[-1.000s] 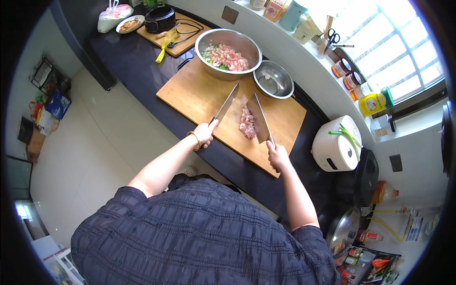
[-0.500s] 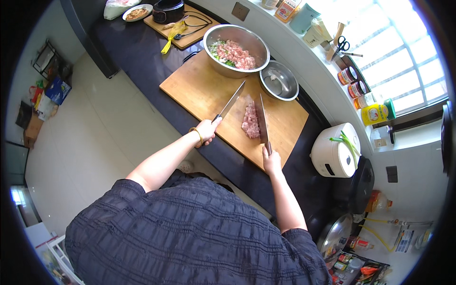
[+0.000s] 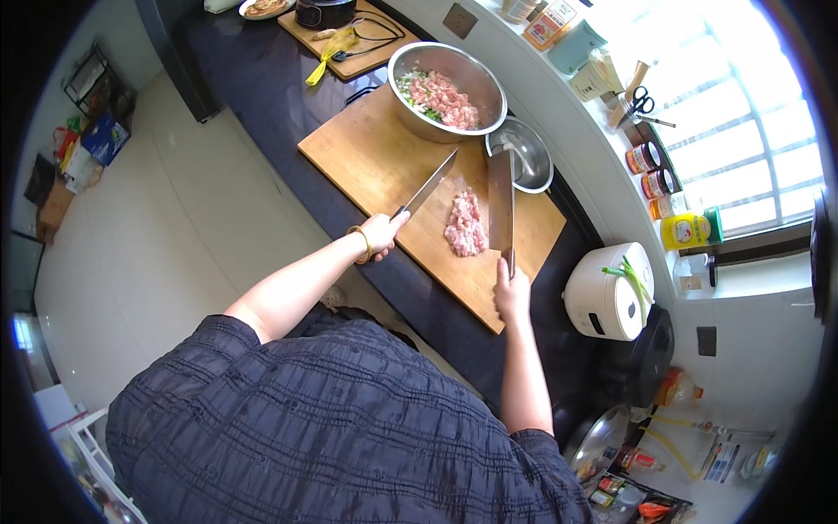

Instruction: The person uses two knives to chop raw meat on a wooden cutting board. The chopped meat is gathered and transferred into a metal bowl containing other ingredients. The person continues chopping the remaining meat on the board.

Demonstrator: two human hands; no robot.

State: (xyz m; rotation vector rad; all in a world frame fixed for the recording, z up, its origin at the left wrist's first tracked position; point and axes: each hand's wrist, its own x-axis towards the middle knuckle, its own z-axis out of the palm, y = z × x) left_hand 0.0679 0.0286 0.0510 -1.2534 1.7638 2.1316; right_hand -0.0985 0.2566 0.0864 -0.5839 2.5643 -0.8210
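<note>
My left hand [image 3: 381, 236] is closed on the handle of a kitchen knife [image 3: 432, 182], whose blade slants up and to the right over the wooden cutting board [image 3: 349, 144]. A cleaver [image 3: 501, 205] is gripped in my right hand [image 3: 512, 295], its broad blade standing just right of the meat and pointing away from me. Between the two blades lies a small heap of chopped pink meat [image 3: 465, 225] on the board. The cleaver's tip overlaps the small steel bowl [image 3: 543, 166] in view; whether they touch I cannot tell.
A large steel bowl [image 3: 494, 96] with chopped meat and green onion stands at the board's far edge. To the right is a white rice cooker [image 3: 604, 293] with green onion on its lid. Jars [image 3: 656, 183] line the windowsill. A second board [image 3: 375, 54] lies far left.
The cleaver has moved right, away from the meat heap, and its blade now shows broader. My left hand and its knife have barely moved. The whole view has shifted slightly.
</note>
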